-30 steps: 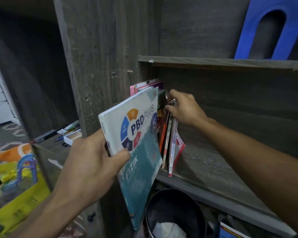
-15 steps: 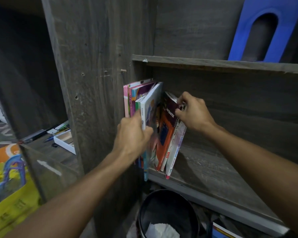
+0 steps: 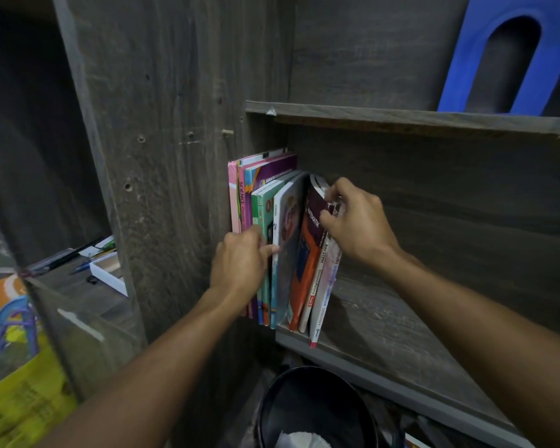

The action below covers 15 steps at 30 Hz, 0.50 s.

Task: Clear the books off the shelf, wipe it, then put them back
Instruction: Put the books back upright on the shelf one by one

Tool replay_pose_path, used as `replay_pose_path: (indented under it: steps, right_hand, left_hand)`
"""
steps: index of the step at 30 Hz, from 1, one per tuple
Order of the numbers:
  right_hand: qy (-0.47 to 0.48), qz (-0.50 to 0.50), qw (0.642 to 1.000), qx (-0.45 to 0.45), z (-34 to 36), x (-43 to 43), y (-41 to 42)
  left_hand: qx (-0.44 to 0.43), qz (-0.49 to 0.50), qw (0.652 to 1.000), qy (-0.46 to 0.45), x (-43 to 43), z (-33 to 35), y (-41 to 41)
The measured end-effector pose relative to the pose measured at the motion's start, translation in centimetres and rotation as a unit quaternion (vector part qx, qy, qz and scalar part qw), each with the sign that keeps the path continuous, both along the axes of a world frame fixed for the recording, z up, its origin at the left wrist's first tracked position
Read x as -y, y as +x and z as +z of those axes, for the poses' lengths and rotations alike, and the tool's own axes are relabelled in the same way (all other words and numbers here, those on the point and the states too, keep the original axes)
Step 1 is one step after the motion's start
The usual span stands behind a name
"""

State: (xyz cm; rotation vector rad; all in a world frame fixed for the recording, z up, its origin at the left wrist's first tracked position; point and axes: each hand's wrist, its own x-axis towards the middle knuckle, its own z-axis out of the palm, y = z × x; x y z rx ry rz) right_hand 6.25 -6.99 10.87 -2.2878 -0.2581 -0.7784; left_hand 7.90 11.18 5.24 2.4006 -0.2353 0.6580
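Far left, a yellow printed bag is sitting low, and just past it pens and a white box are lying on a side ledge. Next the tall grey panel is standing as the wall of the bay. My left hand is coming in at the spines of the books, which are standing packed against that panel on the shelf. The fingers are curled in tight and the thumb tip is lying on the white-spined book. Whether I am gripping it or only pressing, I cannot tell. To its right the maroon MATEMATIK book is leaning left. My right hand is pinching the thin books near their tops, fingers hooked over and thumb at the front. They are tilting left too, their lower corners poking past the shelf's front edge. Below, a black bin is showing something white inside. Up at the top right, a blue plastic piece is standing on the upper board.
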Motion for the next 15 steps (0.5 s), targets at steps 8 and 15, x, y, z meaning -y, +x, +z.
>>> replay_pose_path:
  steps: [8, 15]
  right_hand:
    - [-0.019, -0.006, 1.0, 0.021, -0.5, -1.5, 0.8]
    - [-0.067, 0.02, 0.998, -0.002, 1.0, -1.9, 0.7]
  left_hand:
    - [-0.017, 0.017, 1.0, -0.006, 0.1, -0.4, 0.5]
    - [0.002, -0.032, 0.992, -0.118, 2.5, -0.6, -2.3]
